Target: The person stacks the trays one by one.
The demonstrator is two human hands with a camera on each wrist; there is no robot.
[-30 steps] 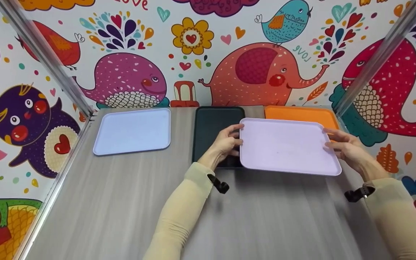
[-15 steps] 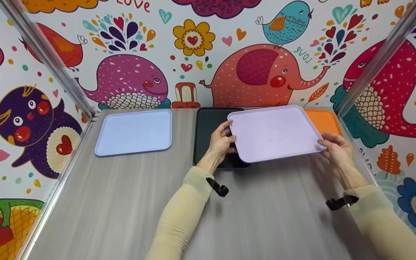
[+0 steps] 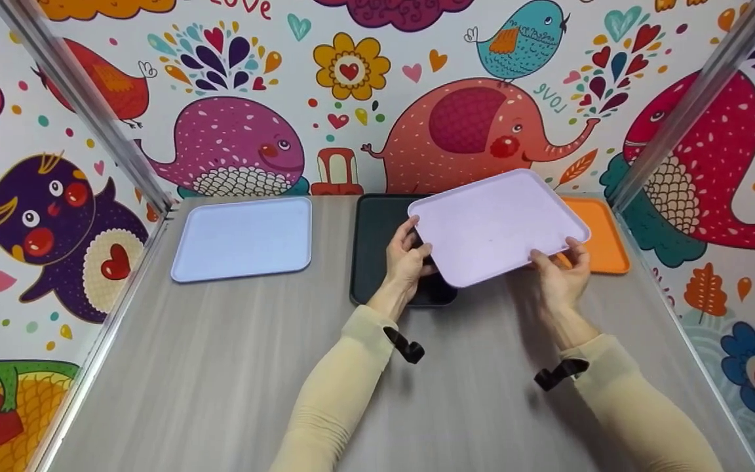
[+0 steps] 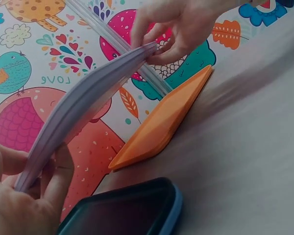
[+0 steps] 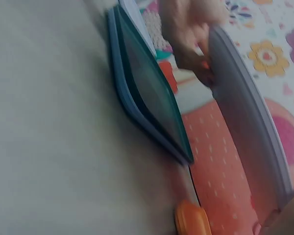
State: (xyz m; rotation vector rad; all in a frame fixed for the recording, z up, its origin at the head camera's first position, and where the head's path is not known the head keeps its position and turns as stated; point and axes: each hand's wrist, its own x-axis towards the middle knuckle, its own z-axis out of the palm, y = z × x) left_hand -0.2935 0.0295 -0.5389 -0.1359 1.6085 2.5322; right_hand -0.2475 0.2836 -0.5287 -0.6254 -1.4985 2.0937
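Observation:
Both hands hold a lilac tray (image 3: 492,226) in the air, turned at an angle and overlapping the dark tray and the orange tray in the head view. My left hand (image 3: 406,265) pinches its left short edge, thumb on top and fingers beneath. At its near right corner my right hand (image 3: 561,272) grips the rim. Under the left hand lies the dark green tray (image 3: 377,249), with a blue rim (image 5: 125,93) showing below it in the right wrist view. To the right, the orange tray (image 3: 603,239) rests on the table, partly hidden by the lilac one.
A pale blue tray (image 3: 243,240) lies at the back left of the grey table (image 3: 220,367). Printed cartoon walls (image 3: 345,144) enclose the back and sides, with metal posts (image 3: 89,111) at the corners.
The lilac tray has turned counterclockwise in the head view and moved slightly left and back. My right hand has moved left along with it, from the right edge to the near right corner.

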